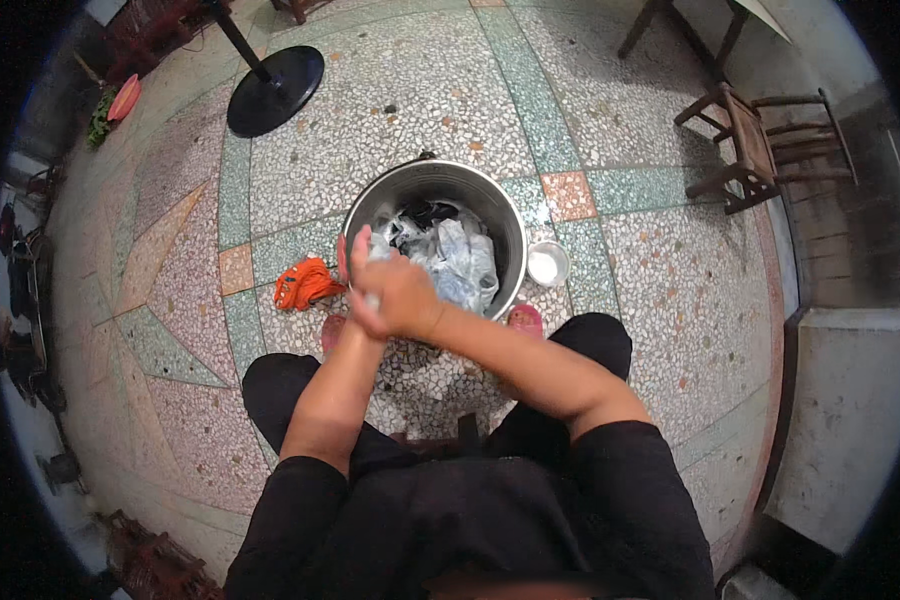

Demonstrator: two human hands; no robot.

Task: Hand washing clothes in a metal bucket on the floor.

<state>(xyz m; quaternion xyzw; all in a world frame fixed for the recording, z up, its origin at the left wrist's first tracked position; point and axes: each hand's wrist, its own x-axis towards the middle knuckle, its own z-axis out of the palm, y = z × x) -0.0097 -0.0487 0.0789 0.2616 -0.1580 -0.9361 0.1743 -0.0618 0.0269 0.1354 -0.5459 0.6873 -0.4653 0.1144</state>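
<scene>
My two hands meet at the left rim of a round metal pot (519, 215), and motion blurs both. My right hand (402, 292) crosses over to the left and lies over my left hand (357, 258), its fingers bent round it. Some fingers of my left hand stretch up past the rim; its palm is hidden. A small whitish patch shows between the hands, too blurred to name. Inside the pot lies a crumpled heap of pale grey, wet-looking material (457, 262), either cloth or plastic, with a black piece (430, 214) at the far side.
An orange bundle (305, 284) of cord or netting lies left of the pot. To its right stands a small pale bowl (548, 264). A black round stand base (276, 92) is far left, a wooden chair (750, 145) far right. Pink shoes (526, 320) sit near the pot.
</scene>
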